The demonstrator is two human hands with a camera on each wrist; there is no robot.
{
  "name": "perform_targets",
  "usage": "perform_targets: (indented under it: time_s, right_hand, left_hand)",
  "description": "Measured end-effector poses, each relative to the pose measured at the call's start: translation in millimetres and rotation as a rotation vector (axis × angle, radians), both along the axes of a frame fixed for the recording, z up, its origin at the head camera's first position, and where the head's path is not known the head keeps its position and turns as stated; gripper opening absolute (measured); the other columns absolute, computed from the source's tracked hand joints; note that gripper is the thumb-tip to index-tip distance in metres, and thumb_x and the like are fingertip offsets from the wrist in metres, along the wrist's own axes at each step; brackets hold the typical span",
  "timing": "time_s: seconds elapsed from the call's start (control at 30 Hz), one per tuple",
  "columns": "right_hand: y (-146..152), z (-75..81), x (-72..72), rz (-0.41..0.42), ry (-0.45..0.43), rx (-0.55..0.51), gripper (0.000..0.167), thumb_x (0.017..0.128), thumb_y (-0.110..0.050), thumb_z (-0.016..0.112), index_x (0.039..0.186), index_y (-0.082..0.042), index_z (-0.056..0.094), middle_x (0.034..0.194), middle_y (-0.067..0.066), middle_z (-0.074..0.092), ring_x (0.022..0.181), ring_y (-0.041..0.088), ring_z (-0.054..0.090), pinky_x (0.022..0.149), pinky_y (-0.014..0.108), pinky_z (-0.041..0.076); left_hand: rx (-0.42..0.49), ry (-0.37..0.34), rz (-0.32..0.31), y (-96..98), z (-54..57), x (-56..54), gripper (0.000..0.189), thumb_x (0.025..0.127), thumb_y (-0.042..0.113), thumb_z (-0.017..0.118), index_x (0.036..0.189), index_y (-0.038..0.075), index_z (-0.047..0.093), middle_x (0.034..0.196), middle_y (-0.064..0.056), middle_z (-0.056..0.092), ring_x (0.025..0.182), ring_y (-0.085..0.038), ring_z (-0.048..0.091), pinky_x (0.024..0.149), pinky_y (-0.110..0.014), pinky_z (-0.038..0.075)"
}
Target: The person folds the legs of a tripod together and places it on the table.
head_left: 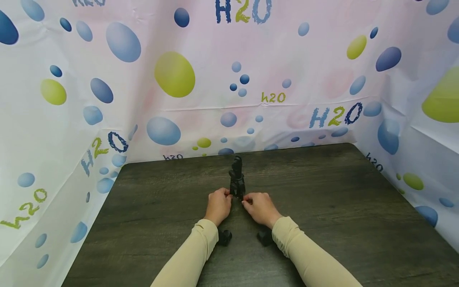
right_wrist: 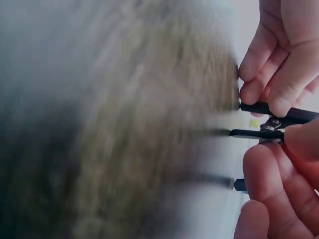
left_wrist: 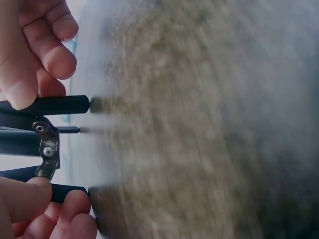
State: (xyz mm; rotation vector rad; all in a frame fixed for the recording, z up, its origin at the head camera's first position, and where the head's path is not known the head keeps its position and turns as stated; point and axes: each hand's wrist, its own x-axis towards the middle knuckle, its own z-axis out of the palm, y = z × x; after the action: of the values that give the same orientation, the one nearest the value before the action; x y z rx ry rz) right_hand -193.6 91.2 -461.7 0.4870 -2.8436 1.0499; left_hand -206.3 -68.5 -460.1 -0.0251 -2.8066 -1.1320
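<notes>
A small black tripod (head_left: 237,181) stands upright on the dark table in front of me, its legs spread at the bottom. My left hand (head_left: 218,206) pinches one leg (left_wrist: 70,193) between thumb and fingers, low down near the table. On the other side my right hand (head_left: 261,208) has its thumb and fingers around another leg (left_wrist: 62,105). A metal hinge bracket (left_wrist: 48,151) joins the legs between the hands. In the right wrist view a leg tip (right_wrist: 240,185) shows beside my right hand's fingers (right_wrist: 264,169), which hide the rest of it.
The tripod is on a dark wood-grain table (head_left: 172,191). White sheeting (head_left: 204,95) printed with blue and green bubbles and H2O lettering surrounds its back and sides. Black wrist cameras (head_left: 224,237) sit at the inner side of both wrists.
</notes>
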Motion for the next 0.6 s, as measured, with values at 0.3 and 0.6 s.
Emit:
perform_targets:
  time_s: [0.3, 0.6]
  right_hand:
    - [-5.2, -2.5, 3.2, 0.067, 0.011, -0.017, 0.008, 0.094, -0.011, 0.069, 0.095, -0.005, 0.075, 0.085, 0.002, 0.072, 0.075, 0.015, 0.066, 0.069, 0.035, 0.054]
    - [-8.7, -0.4, 6.2, 0.068, -0.015, -0.04, 0.014, 0.095, -0.012, 0.068, 0.1, -0.002, 0.076, 0.089, 0.006, 0.074, 0.079, 0.019, 0.069, 0.07, 0.038, 0.056]
  left_hand:
    - [-0.021, -0.026, -0.006, -0.4, 1.0, -2.4, 0.012, 0.095, 0.005, 0.067, 0.102, -0.001, 0.073, 0.099, -0.014, 0.073, 0.097, -0.032, 0.069, 0.082, -0.045, 0.056]
    - [-0.04, -0.043, -0.022, -0.9, 2.4, -3.0, 0.013, 0.096, 0.005, 0.066, 0.104, -0.001, 0.074, 0.101, -0.015, 0.073, 0.099, -0.034, 0.068, 0.083, -0.047, 0.055]
